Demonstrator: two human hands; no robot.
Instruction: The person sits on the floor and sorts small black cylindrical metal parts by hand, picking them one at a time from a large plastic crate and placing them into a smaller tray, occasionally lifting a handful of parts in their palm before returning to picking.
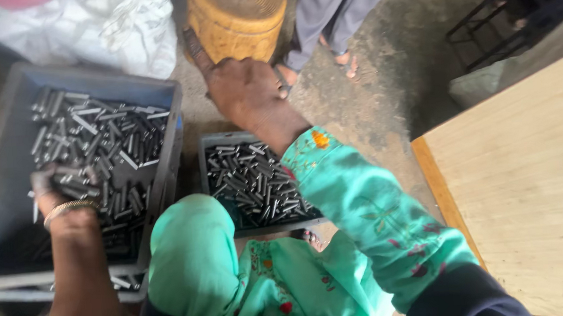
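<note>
— Head view first: what is in the left hand (pixel 55 183)?

— A bunch of short dark metal pins (pixel 72 180), gripped with the fingers curled shut around them. The bundle sits low in the large grey crate (pixel 4 164), at its left side, right on top of the loose pile.

— Which way do those pins run?

— The held ones are blurred, but their long axes look roughly crosswise to the wrist, slanting from lower left to upper right. The loose pins (pixel 105 140) around them lie in every direction, flat on their sides; many run diagonally.

— And the right hand (pixel 240 91)?

— It reaches forward past the small grey tray (pixel 218 142), its back to the camera, touching the base of a round yellowish wooden block (pixel 237 16). The fingers are hidden behind the knuckles, so I cannot tell how far they are open or whether they hold anything.

— What fills the small tray?

— More of the same pins (pixel 253 183), mostly lying diagonally, partly covered by the green sleeve (pixel 370 204).

— Anything further out?

— A white sack (pixel 87 26) behind the crate, another person's grey trouser legs and sandalled feet (pixel 344 58) on the concrete floor, and a pale wooden tabletop (pixel 527 174) at right.
</note>
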